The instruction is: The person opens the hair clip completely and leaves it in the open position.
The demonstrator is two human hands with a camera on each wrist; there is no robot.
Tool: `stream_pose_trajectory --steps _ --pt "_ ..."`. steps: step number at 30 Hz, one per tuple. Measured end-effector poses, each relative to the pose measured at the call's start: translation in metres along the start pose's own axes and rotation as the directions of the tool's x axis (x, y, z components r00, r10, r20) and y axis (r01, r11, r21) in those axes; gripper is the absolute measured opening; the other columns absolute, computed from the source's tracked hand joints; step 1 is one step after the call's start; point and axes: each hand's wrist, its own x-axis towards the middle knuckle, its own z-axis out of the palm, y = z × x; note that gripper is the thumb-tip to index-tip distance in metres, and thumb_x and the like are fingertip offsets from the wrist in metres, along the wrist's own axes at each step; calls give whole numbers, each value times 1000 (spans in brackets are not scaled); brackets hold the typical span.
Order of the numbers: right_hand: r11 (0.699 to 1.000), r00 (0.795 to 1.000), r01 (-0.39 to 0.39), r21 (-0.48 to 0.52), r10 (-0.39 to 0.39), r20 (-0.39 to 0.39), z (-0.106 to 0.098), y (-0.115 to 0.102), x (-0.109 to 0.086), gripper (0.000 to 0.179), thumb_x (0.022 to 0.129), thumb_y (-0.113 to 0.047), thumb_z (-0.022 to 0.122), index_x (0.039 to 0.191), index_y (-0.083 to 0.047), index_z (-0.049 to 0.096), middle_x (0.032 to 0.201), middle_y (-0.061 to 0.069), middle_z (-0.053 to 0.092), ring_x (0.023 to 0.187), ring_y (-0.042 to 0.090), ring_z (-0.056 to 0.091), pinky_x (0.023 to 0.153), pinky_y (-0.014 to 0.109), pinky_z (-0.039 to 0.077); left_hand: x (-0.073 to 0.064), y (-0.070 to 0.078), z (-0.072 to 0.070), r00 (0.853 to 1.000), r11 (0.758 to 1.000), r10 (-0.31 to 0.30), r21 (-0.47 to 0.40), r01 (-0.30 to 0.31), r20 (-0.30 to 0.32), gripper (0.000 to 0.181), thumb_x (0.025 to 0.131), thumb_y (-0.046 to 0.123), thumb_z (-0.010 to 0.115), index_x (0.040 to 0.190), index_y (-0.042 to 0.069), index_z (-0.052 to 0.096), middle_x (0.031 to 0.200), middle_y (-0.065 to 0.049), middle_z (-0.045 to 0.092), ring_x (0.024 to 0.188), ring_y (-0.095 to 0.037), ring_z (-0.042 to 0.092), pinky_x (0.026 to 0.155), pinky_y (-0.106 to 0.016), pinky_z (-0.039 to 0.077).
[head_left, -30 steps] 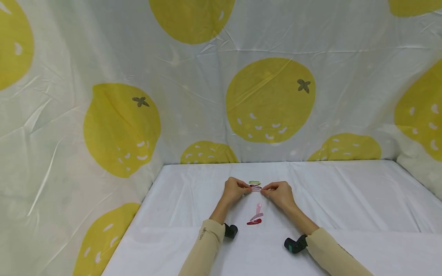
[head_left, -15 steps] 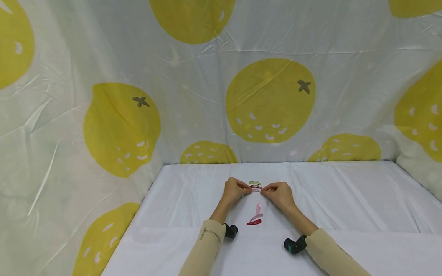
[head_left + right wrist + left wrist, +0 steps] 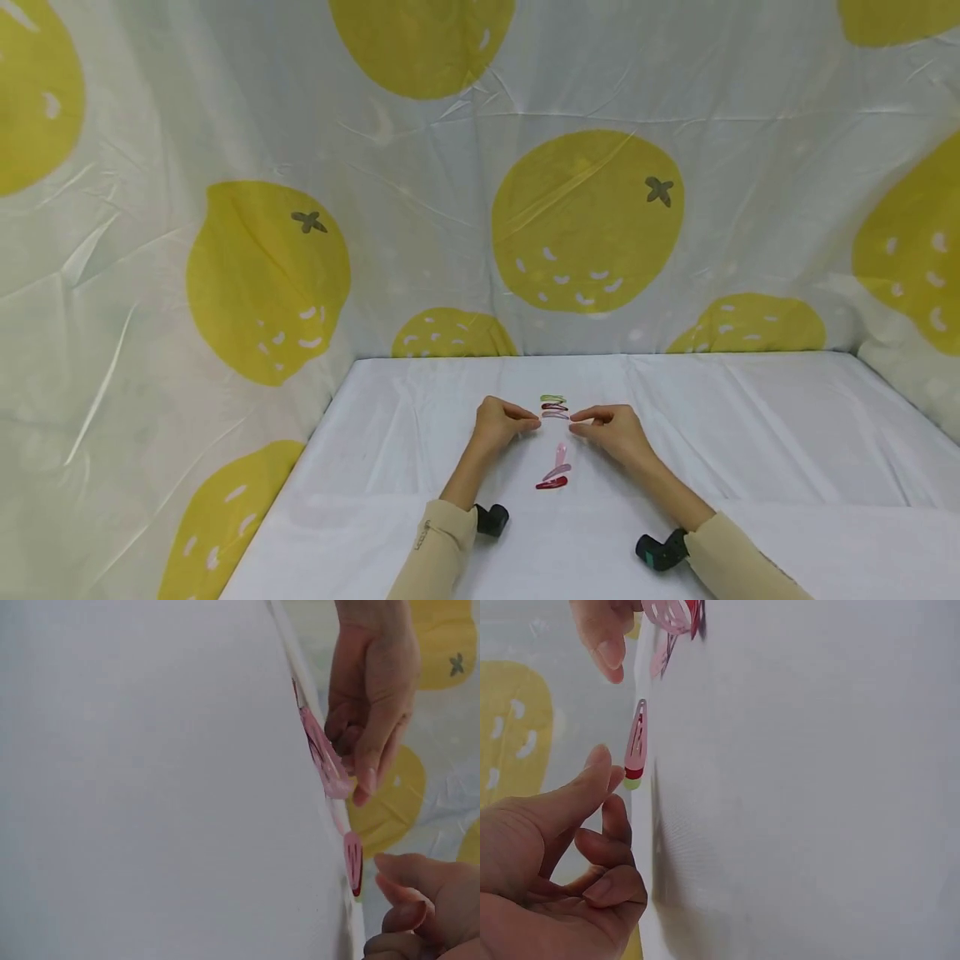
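Snap hair clips lie in two groups on the white table. The far group stacks a green hair clip [image 3: 552, 398], a dark red hair clip [image 3: 554, 407] and a pink hair clip [image 3: 555, 415] one behind another, lying crosswise. My left hand [image 3: 501, 423] is just off the pink clip's left end, and my right hand [image 3: 617, 433] just off its right end. Thumb and forefinger of each hand lie close together with no clip between them. The left wrist view shows a gap between my left fingertips [image 3: 600, 756] and the pink clip [image 3: 635, 742].
Closer to me lie a light pink hair clip [image 3: 561, 454], a mauve-pink hair clip [image 3: 557, 472] and a red hair clip [image 3: 552, 482]. Black wrist cameras [image 3: 492, 520] stick out from both beige sleeves. A lemon-print curtain [image 3: 420, 208] stands behind the white table [image 3: 750, 433].
Both hands have let go of the pink hair clip's ends and drawn slightly apart and back toward me. The pink clip stays in the far group.
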Motion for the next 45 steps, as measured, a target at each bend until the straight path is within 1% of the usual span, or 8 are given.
stream_pose_trajectory --steps 5,9,14,21,28,35,40,45 --pt "1000 990 -10 9 8 141 -8 -3 -25 25 85 -24 85 105 -10 82 59 -5 47 62 10 43 57 23 33 -24 1 -9 993 999 -1 46 -4 114 10 81 12 88 89 5 84 77 -3 76 65 -8 52 58 -21 41" --pt "999 974 47 20 -50 221 -10 -3 -39 27 86 -23 84 108 -7 82 60 -5 47 58 4 40 54 20 32 -38 1 -10 978 997 51 48 -62 204 13 78 8 90 89 3 84 66 4 68 60 -6 51 55 -20 39" --pt "996 958 71 63 -86 273 -11 -1 -48 31 86 -21 84 111 -3 79 62 -6 46 57 2 38 53 19 31 -47 1 -7 962 994 95 30 -106 255 18 76 5 90 92 1 84 65 6 63 62 -5 48 55 -19 37" --pt "996 952 73 49 -84 294 -6 3 -51 21 83 -19 86 100 -6 82 57 -7 44 54 1 35 52 17 29 -50 2 -1 967 994 81 55 -97 241 19 72 0 91 89 0 83 66 0 67 62 -6 50 54 -19 38" --pt "990 950 137 15 -136 282 -3 3 -53 10 84 -19 85 84 -10 82 55 -9 50 52 -1 39 51 17 33 -53 6 3 954 989 103 72 -128 281 13 71 0 91 81 1 83 65 -4 71 61 -5 49 54 -20 36" --pt "993 952 108 50 -118 282 -4 -1 -54 14 87 -19 82 88 -5 80 60 -8 52 56 -1 42 53 17 36 -56 7 3 956 990 93 80 -119 279 8 76 2 89 75 1 81 67 -9 74 65 -7 50 56 -21 37" --pt "995 967 87 43 -95 235 -3 -3 -54 15 89 -23 81 90 -8 80 61 -9 51 56 0 39 52 18 32 -55 6 3 956 991 97 61 -118 276 7 78 3 87 79 0 82 73 -11 76 65 -6 52 56 -21 39" --pt "995 975 94 46 -101 200 -3 -5 -54 17 90 -30 80 92 -13 81 79 -2 71 71 2 51 64 20 39 -55 7 4 946 992 109 24 -123 305 7 80 7 87 82 1 83 76 -11 78 63 -4 52 55 -20 38"
